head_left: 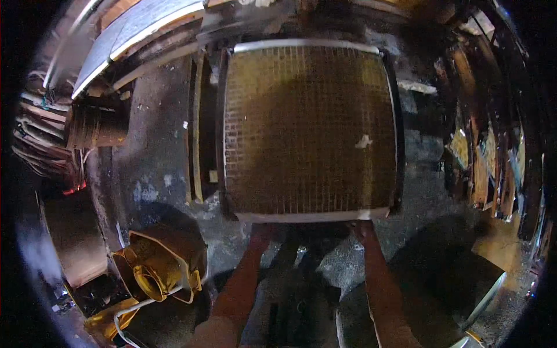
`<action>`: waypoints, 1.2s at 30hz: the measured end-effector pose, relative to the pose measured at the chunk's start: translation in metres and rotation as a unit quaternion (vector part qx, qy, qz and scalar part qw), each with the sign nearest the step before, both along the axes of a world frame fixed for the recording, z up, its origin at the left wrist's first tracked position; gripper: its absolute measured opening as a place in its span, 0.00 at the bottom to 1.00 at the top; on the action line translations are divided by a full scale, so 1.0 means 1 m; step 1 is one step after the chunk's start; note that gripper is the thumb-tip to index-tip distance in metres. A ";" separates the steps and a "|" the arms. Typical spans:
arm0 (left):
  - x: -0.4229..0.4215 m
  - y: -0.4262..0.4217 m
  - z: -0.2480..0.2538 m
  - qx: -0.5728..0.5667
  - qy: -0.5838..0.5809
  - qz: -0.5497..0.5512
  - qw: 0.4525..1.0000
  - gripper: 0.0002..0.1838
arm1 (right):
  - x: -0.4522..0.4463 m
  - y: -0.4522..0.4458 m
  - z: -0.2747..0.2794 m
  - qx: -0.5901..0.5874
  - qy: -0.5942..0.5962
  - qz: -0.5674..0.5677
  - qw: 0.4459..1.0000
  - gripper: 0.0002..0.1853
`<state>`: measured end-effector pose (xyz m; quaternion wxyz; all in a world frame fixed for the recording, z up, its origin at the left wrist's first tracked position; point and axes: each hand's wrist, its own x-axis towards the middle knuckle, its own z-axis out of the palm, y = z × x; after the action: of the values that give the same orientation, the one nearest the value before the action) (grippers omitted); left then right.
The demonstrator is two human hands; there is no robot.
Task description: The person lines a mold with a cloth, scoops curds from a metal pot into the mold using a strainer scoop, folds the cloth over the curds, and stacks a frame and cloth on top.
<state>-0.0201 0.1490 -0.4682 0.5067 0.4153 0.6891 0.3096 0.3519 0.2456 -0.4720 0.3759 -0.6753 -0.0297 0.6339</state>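
Note:
A large square panel with a brown grid surface (307, 133) fills the middle of the view, with pale strips along its far and near edges. My left hand (264, 231) is at the near edge, left of its middle, with the fingers dark and mostly hidden at the edge. Farther right, my right hand (362, 232) touches the same near edge, its fingers bent up against it. A small pale scrap (364, 141) lies on the grid, right of centre.
A yellow bucket-like container (156, 269) stands at lower left. Long boards (199, 133) lie left of the panel. Rods or pipes (40, 136) are stacked at far left, beside a rusty cylinder (96, 127). Wooden pieces (478, 151) lean at the right.

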 end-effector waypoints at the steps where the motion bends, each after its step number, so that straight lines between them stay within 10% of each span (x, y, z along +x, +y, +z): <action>1: 0.020 0.006 0.001 -0.027 -0.025 -0.001 0.999 0.25 | -0.014 -0.007 -0.018 0.094 -0.098 0.120 0.983 0.18; 4: 0.053 -0.003 0.006 -0.088 -0.085 -0.001 0.992 0.25 | -0.028 -0.040 -0.039 0.274 -0.273 0.346 0.855 0.19; 7: 0.066 -0.029 0.025 -0.121 0.103 -0.220 0.963 0.28 | -0.014 -0.068 -0.014 0.213 -0.042 0.088 0.972 0.22; 8: 0.070 -0.039 0.037 -0.122 0.167 -0.290 0.934 0.29 | -0.003 -0.079 0.015 0.178 -0.101 0.252 0.946 0.22; 11: 0.071 -0.058 0.115 -0.253 -0.125 -0.050 0.958 0.35 | 0.033 -0.094 0.091 0.021 -0.247 0.513 0.822 0.22; 13: 0.052 -0.061 0.161 -0.427 -0.248 -0.071 0.867 0.40 | 0.047 -0.075 0.165 0.043 -0.039 0.403 0.914 0.19; 16: 0.029 -0.009 0.249 -0.271 -0.183 -0.046 0.944 0.27 | 0.078 -0.015 0.215 0.033 0.083 0.394 0.915 0.18; 21: -0.041 0.148 0.205 -0.020 -0.513 0.092 0.853 0.21 | 0.025 0.153 0.202 0.131 0.284 0.133 0.941 0.16; 26: -0.067 0.295 0.160 0.020 -0.187 0.065 0.980 0.35 | -0.077 0.249 0.191 0.086 -0.019 0.006 0.996 0.26; 29: -0.080 0.302 0.149 0.074 -0.209 0.108 0.969 0.29 | -0.087 0.258 0.204 0.241 -0.069 0.081 0.965 0.30; 31: -0.068 0.297 0.183 -0.133 -0.300 0.064 0.942 0.26 | -0.078 0.254 0.188 0.190 -0.049 0.177 0.964 0.29; 33: -0.056 0.279 0.156 -0.031 -0.328 -0.127 0.936 0.24 | -0.074 0.251 0.180 0.141 -0.030 0.271 0.952 0.29; 36: -0.028 0.294 0.154 -0.232 -0.351 -0.155 0.894 0.22 | -0.085 0.270 0.172 0.168 0.109 0.396 0.896 0.26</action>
<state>-0.0479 0.4430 -0.3146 0.8393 0.2521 0.4451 0.1843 0.2673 0.5156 -0.3002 0.2023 -0.4617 -0.3595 0.7853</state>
